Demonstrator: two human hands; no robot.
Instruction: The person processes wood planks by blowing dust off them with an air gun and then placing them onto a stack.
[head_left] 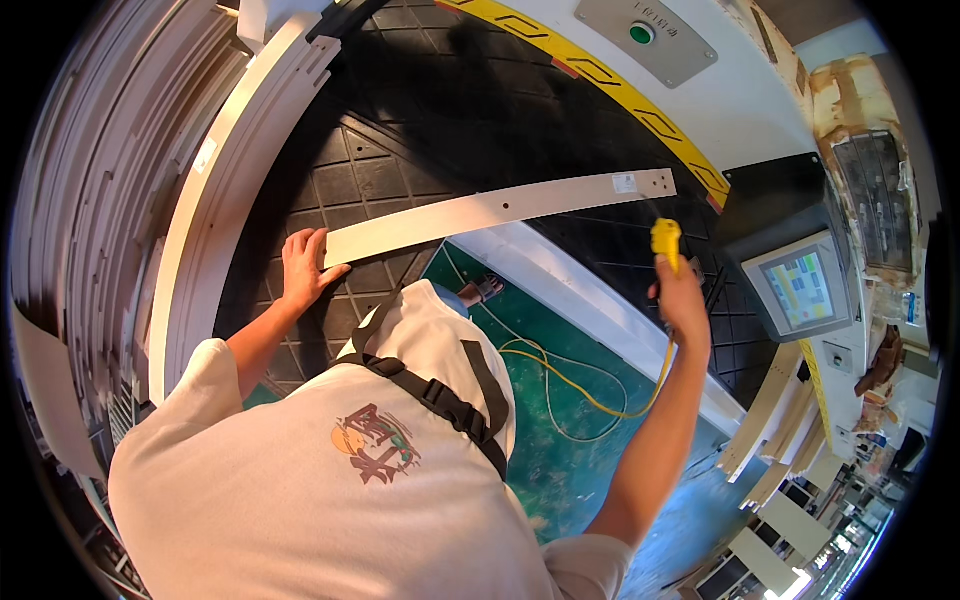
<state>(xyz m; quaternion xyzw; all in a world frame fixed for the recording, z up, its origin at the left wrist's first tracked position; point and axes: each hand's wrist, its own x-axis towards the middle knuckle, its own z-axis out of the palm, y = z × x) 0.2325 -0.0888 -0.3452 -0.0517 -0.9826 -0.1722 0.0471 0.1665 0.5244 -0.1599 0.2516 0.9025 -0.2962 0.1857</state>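
A long, narrow pale board (450, 217) lies across the dark tiled worktop, with a few small holes and a white label near its right end. My left hand (303, 268) grips the board's left end, thumb on the near side and fingers along the far side. Off the board's right end, my right hand (682, 300) is closed around a yellow air blow gun (666, 240), held above the worktop. A yellow hose (600, 408) hangs from the gun in a loop.
Stacked pale boards (95, 210) stand at the left, beside a long pale rail (215, 180). A yellow-marked strip (610, 78) edges the machine panel with a green button (641, 34). A touchscreen (798, 287) sits at right, above more boards (775, 425). The floor is green.
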